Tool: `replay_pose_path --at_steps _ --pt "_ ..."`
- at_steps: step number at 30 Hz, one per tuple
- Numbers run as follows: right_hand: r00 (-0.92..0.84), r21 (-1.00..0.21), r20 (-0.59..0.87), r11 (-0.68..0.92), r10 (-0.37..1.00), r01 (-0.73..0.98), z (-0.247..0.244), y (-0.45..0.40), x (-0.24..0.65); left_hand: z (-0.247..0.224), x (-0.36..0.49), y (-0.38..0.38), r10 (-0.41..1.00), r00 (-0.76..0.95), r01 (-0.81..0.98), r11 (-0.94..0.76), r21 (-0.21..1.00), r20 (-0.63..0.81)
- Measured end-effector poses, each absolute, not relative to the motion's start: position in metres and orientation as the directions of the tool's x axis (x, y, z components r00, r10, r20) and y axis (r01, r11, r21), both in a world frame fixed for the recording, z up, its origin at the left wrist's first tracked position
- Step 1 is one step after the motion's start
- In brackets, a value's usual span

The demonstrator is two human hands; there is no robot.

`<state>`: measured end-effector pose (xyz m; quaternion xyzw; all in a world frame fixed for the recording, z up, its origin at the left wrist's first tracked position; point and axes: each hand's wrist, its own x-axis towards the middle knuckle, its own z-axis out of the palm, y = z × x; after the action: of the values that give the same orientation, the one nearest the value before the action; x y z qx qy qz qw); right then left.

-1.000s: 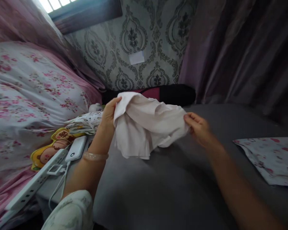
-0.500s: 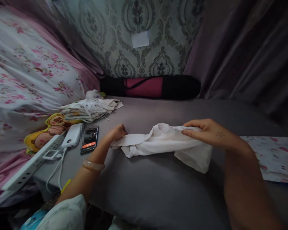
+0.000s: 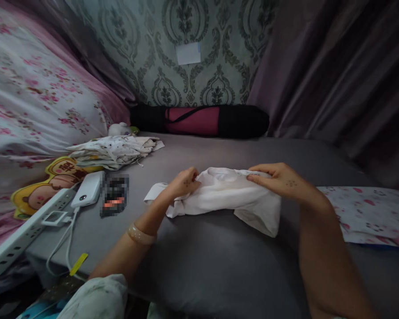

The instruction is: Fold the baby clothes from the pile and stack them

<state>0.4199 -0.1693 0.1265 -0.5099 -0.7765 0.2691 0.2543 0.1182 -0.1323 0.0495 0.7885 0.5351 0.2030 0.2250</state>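
A white shirt (image 3: 219, 195) lies bunched lengthwise on the grey sheet, its neckline at the upper middle and a loose flap hanging toward me on the right. My left hand (image 3: 185, 182), with a pale bangle at the wrist, pinches the cloth just left of the neckline. Beyond that hand, a sleeve end sticks out to the left. At the shirt's upper right, my right hand (image 3: 279, 178) grips the edge between thumb and fingers.
Left of the shirt are a phone (image 3: 114, 195), a white power bank (image 3: 89, 189), a power strip (image 3: 29, 232) and a yellow cartoon cushion (image 3: 43, 192). Crumpled patterned clothes (image 3: 116, 151) lie behind them. A black-and-red roll bag (image 3: 199, 120) lines the wall; printed fabric (image 3: 369, 212) is at right.
My left hand has moved right, from the sleeve end to the cloth near the neckline, leaving the sleeve end lying free. My right hand keeps its grip. The view has shifted slightly.
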Motion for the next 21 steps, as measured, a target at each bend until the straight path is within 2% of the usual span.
replay_pose_path --at_steps 3,7,9,11,13,14,15,16,17,19,21 --pt "-0.325 -0.630 0.154 0.346 0.933 0.695 0.123 -0.163 0.427 0.061 0.101 -0.123 0.947 0.303 0.745 -0.303 0.594 0.103" --pt "-0.396 -0.531 0.175 0.425 0.902 0.733 0.128 -0.148 0.436 0.092 0.084 -0.108 0.945 0.279 0.648 -0.317 0.692 0.171" --pt "-0.414 -0.473 0.200 0.457 0.888 0.753 0.139 -0.143 0.437 0.114 0.083 -0.103 0.941 0.229 0.573 -0.337 0.747 0.248" --pt "-0.340 -0.414 0.307 0.446 0.889 0.793 0.155 -0.141 0.434 0.142 0.087 -0.103 0.907 0.133 0.497 -0.410 0.765 0.400" --pt "-0.161 -0.385 0.532 0.407 0.832 0.828 0.174 -0.144 0.426 0.174 0.095 -0.107 0.774 -0.022 0.453 -0.556 0.697 0.633" --pt "-0.069 -0.378 0.648 0.400 0.758 0.835 0.184 -0.145 0.421 0.188 0.100 -0.109 0.629 -0.140 0.452 -0.647 0.614 0.765" --pt "-0.008 -0.363 0.740 0.410 0.672 0.837 0.192 -0.146 0.416 0.201 0.104 -0.111 0.488 -0.222 0.455 -0.713 0.533 0.844" --pt "-0.002 -0.332 0.794 0.437 0.608 0.836 0.200 -0.147 0.412 0.212 0.108 -0.111 0.415 -0.248 0.454 -0.749 0.483 0.875" --pt "-0.042 -0.291 0.816 0.472 0.577 0.832 0.206 -0.146 0.408 0.219 0.111 -0.110 0.412 -0.234 0.439 -0.763 0.474 0.881" --pt "-0.144 -0.221 0.806 0.517 0.574 0.827 0.217 -0.142 0.404 0.226 0.115 -0.104 0.539 -0.103 0.396 -0.749 0.531 0.836" --pt "-0.105 -0.208 0.836 0.486 0.539 0.849 0.224 -0.137 0.406 0.227 0.117 -0.097 0.606 -0.024 0.358 -0.737 0.573 0.795"
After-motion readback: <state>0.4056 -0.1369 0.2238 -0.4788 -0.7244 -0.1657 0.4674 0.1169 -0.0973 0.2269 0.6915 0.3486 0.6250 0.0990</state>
